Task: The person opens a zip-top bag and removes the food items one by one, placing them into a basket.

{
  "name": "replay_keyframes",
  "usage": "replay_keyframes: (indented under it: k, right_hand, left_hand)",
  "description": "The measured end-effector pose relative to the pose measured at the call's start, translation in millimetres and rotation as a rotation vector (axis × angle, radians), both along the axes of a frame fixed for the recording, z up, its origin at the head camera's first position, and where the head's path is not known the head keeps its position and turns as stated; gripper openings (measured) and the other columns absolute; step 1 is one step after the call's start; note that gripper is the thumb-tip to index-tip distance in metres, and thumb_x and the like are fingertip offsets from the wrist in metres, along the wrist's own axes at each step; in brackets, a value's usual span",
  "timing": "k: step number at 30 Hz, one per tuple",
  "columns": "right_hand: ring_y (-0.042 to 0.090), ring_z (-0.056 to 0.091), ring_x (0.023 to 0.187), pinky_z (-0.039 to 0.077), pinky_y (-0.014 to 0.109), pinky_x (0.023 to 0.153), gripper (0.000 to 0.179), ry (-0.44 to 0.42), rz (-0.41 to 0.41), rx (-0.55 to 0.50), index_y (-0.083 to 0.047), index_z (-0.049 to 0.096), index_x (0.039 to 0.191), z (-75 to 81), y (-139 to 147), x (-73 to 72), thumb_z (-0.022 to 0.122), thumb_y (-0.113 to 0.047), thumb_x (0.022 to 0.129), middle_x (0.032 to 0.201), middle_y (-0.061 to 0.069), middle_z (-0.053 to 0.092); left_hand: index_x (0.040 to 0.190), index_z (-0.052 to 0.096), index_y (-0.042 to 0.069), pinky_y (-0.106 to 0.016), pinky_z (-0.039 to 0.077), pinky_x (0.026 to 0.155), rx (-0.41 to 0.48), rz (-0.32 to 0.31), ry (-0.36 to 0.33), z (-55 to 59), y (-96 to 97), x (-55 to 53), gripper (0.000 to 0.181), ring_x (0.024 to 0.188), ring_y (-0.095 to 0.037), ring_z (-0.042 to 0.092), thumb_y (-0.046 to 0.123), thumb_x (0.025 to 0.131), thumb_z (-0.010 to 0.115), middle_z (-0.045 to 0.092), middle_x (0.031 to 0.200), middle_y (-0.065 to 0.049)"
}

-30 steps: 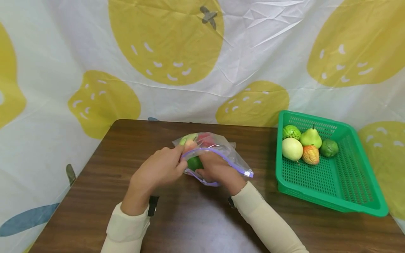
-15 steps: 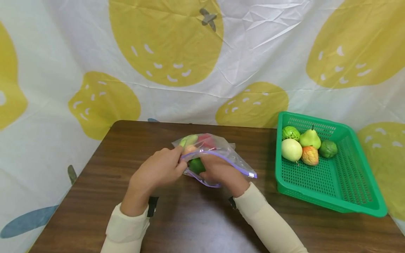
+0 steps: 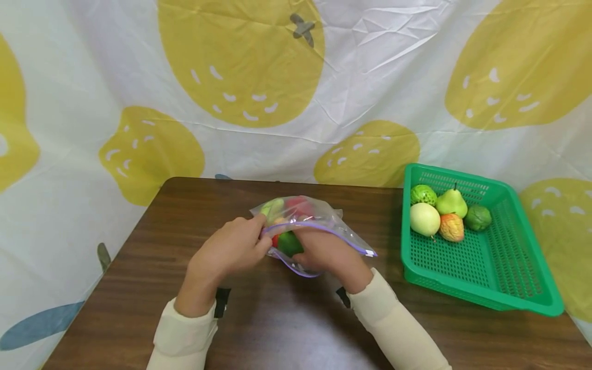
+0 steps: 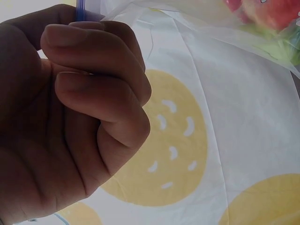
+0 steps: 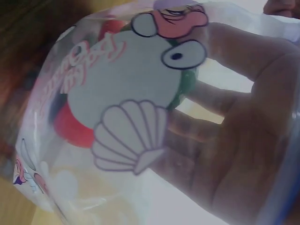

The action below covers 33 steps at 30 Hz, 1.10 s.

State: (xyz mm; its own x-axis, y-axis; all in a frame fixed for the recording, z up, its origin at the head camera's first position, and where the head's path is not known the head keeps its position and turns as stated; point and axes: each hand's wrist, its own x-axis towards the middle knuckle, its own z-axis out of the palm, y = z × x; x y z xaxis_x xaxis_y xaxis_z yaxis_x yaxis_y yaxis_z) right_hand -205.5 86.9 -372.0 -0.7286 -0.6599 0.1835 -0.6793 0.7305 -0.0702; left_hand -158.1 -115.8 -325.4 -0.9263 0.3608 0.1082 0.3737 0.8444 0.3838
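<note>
In the head view, a clear zip bag [image 3: 330, 216] with a purple zip edge lies on the table, its mouth towards me. Inside are a light green fruit [image 3: 273, 208] and a red one [image 3: 299, 206]. My left hand [image 3: 233, 246] pinches the bag's rim at the left; its curled fingers [image 4: 101, 79] show in the left wrist view. My right hand [image 3: 326, 252] is inside the mouth, thumb and fingers about a dark green rounded fruit [image 3: 290, 243]. A red bit [image 3: 275, 240] shows beside that fruit. Printed film, with a shell picture [image 5: 131, 136], partly hides the fruit in the right wrist view.
To the right stands a green perforated basket [image 3: 481, 295] holding several fruits, among them a pear [image 3: 451, 203], a pale round fruit [image 3: 425, 219] and a wrinkled orange-red one [image 3: 451, 227]. Behind the brown table [image 3: 277, 329] hangs a lemon-print cloth [image 3: 254, 144].
My right hand has shifted slightly right and towards me, the dark green fruit moving with it. A red bit has come into sight beside it. The left hand keeps its pinch on the rim.
</note>
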Motion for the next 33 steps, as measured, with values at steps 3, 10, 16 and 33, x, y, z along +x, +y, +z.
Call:
replay_keyframes:
  k: [3,10,16,33]
  right_hand:
    - [0.022,0.056,0.117,0.045,0.038,0.104,0.07,0.042,-0.011,0.01,-0.016,0.056,0.135,3.2,1.0,1.7,0.086,-0.025,0.072,0.126,0.002,0.064]
    - [0.019,0.061,0.106,0.049,0.036,0.097,0.068,0.002,0.02,-0.055,-0.017,0.057,0.135,13.3,5.9,10.6,0.086,-0.021,0.073,0.117,0.0,0.067]
    - [0.018,0.061,0.089,0.052,0.035,0.084,0.05,-0.066,0.022,-0.082,-0.01,0.059,0.121,26.6,11.7,22.2,0.083,-0.019,0.078,0.099,0.001,0.066]
    - [0.014,0.053,0.093,0.049,0.031,0.081,0.05,-0.134,0.006,-0.094,-0.014,0.053,0.122,54.9,26.8,48.6,0.081,-0.022,0.08,0.105,-0.002,0.057]
  left_hand:
    - [0.077,0.048,0.012,-0.032,0.039,0.051,0.003,-0.007,0.023,0.0,-0.7,0.1,0.015,0.055,-0.019,0.047,0.018,0.091,0.051,0.046,0.062,-0.003]
    - [0.076,0.047,0.012,-0.033,0.039,0.052,0.006,-0.008,0.04,-0.3,-1.0,0.4,0.017,0.055,-0.019,0.047,0.018,0.091,0.051,0.045,0.062,-0.002]
    - [0.077,0.048,0.011,-0.033,0.04,0.051,0.012,-0.005,0.042,0.1,-1.2,-0.4,0.018,0.055,-0.02,0.048,0.019,0.093,0.052,0.046,0.062,-0.003]
    - [0.083,0.049,0.01,-0.032,0.04,0.052,0.03,0.001,0.034,-0.4,-0.8,-2.1,0.013,0.055,-0.019,0.048,0.019,0.093,0.052,0.046,0.064,-0.004]
